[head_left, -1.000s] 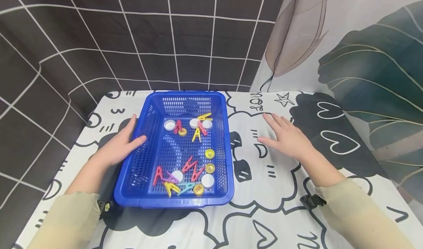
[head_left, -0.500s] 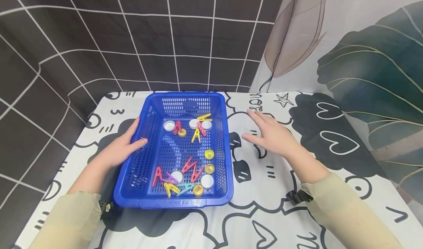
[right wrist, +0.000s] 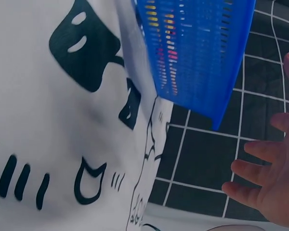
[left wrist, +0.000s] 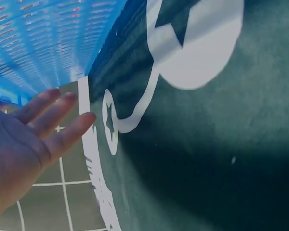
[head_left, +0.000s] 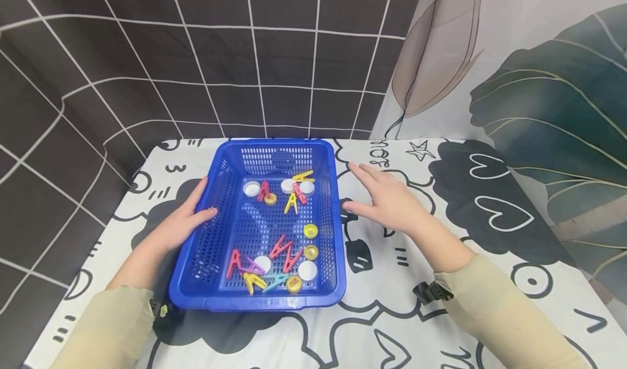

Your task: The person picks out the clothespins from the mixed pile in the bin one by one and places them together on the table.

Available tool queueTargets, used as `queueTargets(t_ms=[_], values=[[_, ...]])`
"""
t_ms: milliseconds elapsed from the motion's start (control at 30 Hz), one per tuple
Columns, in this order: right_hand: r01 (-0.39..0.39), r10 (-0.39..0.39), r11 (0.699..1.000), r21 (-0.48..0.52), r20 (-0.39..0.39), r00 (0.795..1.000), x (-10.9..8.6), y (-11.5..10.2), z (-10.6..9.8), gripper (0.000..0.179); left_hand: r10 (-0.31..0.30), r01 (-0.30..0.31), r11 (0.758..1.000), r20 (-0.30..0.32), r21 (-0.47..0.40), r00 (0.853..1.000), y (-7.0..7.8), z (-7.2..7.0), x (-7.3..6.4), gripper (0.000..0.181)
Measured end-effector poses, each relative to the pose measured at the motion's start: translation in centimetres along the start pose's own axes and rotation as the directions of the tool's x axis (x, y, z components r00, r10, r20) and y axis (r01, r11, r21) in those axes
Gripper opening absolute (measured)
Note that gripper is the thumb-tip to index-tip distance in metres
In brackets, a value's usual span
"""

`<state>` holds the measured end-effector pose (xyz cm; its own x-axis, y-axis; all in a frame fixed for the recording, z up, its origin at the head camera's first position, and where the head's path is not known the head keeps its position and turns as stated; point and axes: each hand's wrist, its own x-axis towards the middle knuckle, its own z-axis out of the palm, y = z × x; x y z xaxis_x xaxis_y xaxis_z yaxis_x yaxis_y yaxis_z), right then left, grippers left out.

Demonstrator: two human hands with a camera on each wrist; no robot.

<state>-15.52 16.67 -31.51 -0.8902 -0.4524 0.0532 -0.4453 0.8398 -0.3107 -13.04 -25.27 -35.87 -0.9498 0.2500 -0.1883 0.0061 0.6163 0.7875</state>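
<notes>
the blue basket (head_left: 257, 302) stood near the table's (head_left: 392, 287) far edge, toward its left corner, bearing clips (head_left: 280, 246) and caps (head_left: 307, 271). the left hand (head_left: 178, 225), fingers straight, touched its left rim; the right hand (head_left: 392, 200), spread wide, hung apart, right of it. it looked light, stiff, slightly slick, best held by 2 opposite rims.

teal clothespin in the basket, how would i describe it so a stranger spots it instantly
Find the blue basket on the black-and-white patterned cloth and look inside, at its near end in the head view. There, the teal clothespin lies between a yellow clothespin and a round gold cap. It is the only teal piece; the other clothespins are reddish, yellow or purple.
</notes>
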Motion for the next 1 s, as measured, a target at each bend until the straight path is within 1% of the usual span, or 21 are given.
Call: queueTargets(t_ms=[100, 267, 367, 433, 533, 700, 867, 1000], values=[[0.020, -0.020, 1.000, -0.007, -0.013, 1.000, 0.2, -0.4, 0.2, 0.086, 0.025, -0.024, 0.996, 0.007, -0.088, 1.000, -0.2, 0.2, 0.1, 0.077], [0.053, -0.054, 0.998, -0.017, -0.040, 0.998, 0.9, -1.4, 0.4, 0.086, 0.054, -0.055, 0.983, -0.009, -0.175, 0.998, -0.5, 0.4, 0.2, 0.077], [0.071, -0.072, 0.997, -0.033, -0.031, 0.997, 1.3, -2.0, 0.6, 0.087, 0.076, -0.080, 0.967, -0.023, -0.243, 0.997, -0.8, 0.6, 0.4, 0.077], [0.086, -0.087, 0.995, -0.047, -0.018, 0.996, 1.5, -2.3, 0.7, 0.087, 0.079, -0.084, 0.956, -0.028, -0.280, 0.996, -0.9, 0.7, 0.5, 0.077], [0.115, -0.116, 0.992, -0.055, -0.012, 0.993, 1.7, -2.7, 1.0, 0.088, 0.075, -0.081, 0.947, -0.031, -0.311, 0.997, -1.1, 0.9, 0.5, 0.077], [0.166, -0.168, 0.982, -0.089, -0.017, 0.986, 1.8, -3.3, 1.5, 0.086, 0.073, -0.081, 0.941, -0.036, -0.330, 0.997, -1.1, 1.0, 0.4, 0.077], [0.243, -0.251, 0.960, -0.136, -0.044, 0.967, 2.0, -4.0, 2.1, 0.085, 0.065, -0.073, 0.937, -0.033, -0.342, 0.997, -1.1, 1.1, 0.4, 0.077], [0.287, -0.298, 0.946, -0.149, -0.056, 0.953, 2.3, -4.8, 2.4, 0.083, 0.066, -0.071, 0.927, -0.027, -0.368, 0.997, -1.1, 1.2, 0.4, 0.077]])
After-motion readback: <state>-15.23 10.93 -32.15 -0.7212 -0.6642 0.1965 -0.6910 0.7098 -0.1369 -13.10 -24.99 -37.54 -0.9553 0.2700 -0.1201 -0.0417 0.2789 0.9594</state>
